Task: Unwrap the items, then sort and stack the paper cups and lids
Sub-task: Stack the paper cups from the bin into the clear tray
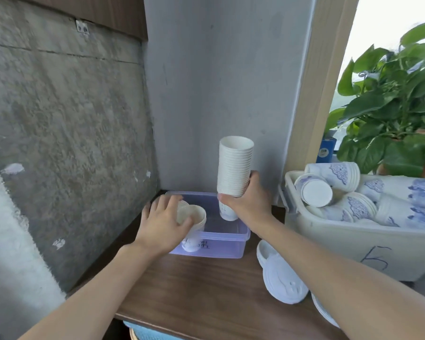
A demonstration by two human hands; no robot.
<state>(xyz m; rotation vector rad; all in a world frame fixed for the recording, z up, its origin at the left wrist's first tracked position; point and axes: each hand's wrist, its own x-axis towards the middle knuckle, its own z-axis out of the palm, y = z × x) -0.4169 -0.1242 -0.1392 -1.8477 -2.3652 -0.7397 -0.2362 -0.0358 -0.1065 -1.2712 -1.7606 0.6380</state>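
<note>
Our right hand (247, 201) grips a tall cup stack (235, 163) upright over the clear box (221, 249); our left hand (163, 223) curls its fingers (172, 200) round a short cup stack (194, 215) inside it

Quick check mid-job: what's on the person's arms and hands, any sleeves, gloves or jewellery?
The left hand and right hand are bare: no gloves, and no rings show. The left forearm and right forearm are bare too, with no sleeve, watch or bracelet in view.
</note>
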